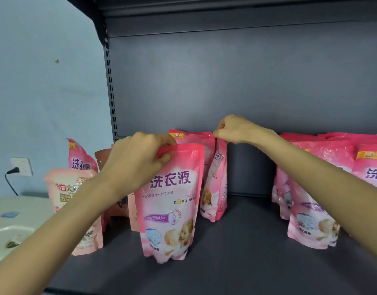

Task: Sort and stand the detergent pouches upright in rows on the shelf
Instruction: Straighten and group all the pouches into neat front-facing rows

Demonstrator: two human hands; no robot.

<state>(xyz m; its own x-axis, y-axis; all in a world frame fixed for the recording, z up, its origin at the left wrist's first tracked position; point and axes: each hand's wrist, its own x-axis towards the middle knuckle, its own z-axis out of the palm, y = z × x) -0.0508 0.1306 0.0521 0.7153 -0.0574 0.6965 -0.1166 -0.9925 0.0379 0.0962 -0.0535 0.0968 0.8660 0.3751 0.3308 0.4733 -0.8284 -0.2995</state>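
Note:
A pink detergent pouch (169,207) stands upright near the middle of the dark shelf (243,248); my left hand (138,160) grips its top left corner. Behind it, another pink pouch (217,184) stands turned sideways, and my right hand (234,129) pinches its top edge. A third pink pouch (194,138) shows between them at the back. On the right, several pink pouches (311,209) stand in a row. At the left end, a paler pink pouch (77,201) and another pink pouch (81,158) stand behind my left forearm.
The shelf's grey back panel (226,81) and a slotted upright (111,86) close off the rear and left. Left of the shelf are a blue wall with a plugged socket (21,166) and a white sink (13,226). A brown pouch (102,156) leans behind my left hand.

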